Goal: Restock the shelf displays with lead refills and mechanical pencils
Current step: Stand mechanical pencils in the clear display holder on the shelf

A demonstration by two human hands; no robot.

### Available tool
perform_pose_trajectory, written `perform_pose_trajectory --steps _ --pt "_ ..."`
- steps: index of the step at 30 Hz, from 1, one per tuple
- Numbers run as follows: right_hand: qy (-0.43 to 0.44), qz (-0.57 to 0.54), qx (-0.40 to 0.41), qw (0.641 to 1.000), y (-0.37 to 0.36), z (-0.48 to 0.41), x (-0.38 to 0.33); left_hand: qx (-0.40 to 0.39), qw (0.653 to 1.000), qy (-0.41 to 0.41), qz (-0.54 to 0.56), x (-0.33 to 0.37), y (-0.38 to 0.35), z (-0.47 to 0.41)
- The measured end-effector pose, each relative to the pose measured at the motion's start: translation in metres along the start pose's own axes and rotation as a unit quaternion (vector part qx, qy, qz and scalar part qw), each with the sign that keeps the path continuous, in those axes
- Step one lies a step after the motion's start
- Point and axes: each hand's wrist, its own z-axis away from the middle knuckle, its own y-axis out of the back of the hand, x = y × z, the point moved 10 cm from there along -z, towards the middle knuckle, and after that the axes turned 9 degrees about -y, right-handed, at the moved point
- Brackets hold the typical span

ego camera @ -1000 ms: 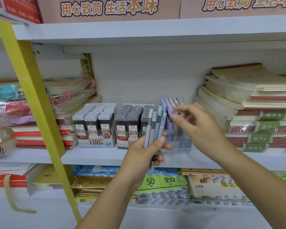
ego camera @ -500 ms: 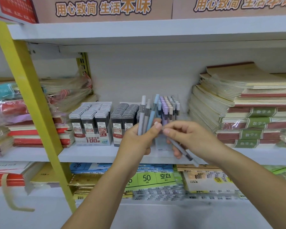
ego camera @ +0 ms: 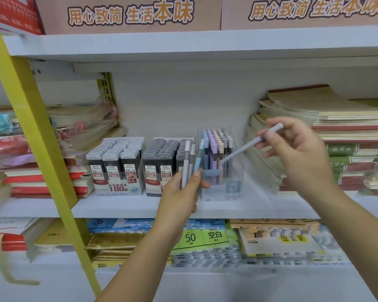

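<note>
My left hand (ego camera: pixel 181 192) grips three pastel mechanical pencils (ego camera: pixel 191 162) upright, in front of the lead refill boxes. My right hand (ego camera: pixel 297 153) pinches one pale grey-blue pencil (ego camera: pixel 247 147) near its cap end, slanted with its tip down over the clear pencil display box (ego camera: pixel 223 188). That box stands on the middle shelf and holds several pastel pencils (ego camera: pixel 216 149) upright. Two display boxes of lead refills stand to its left, one marked 0.5 (ego camera: pixel 118 168) and one marked 0.7 (ego camera: pixel 162 168).
Stacks of notebooks (ego camera: pixel 327 136) fill the shelf to the right, wrapped notebooks (ego camera: pixel 52 136) to the left. A yellow ladder rail (ego camera: pixel 42 149) slants across the left side. Paper packs (ego camera: pixel 205 238) lie on the lower shelf. The white shelf board (ego camera: pixel 122 205) runs under the boxes.
My right hand has drawn one pencil from the bundle in my left hand, lifted it up and right, and turned its tip toward the display box. The left hand stayed in place.
</note>
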Motion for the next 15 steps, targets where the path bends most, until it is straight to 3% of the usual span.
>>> perform_pose_trajectory --steps 2,7,15 --pt "0.045 0.073 0.002 0.996 0.001 -0.009 -0.013 0.000 1.000 0.000 -0.005 -0.002 0.001 -0.002" --pt "0.041 0.209 -0.052 0.976 -0.029 -0.021 0.002 -0.010 1.000 -0.014 -0.026 -0.002 -0.002 -0.001" --pt "0.041 0.235 -0.103 0.966 -0.051 -0.020 0.015 -0.027 0.999 -0.016 -0.020 -0.004 -0.008 -0.002"
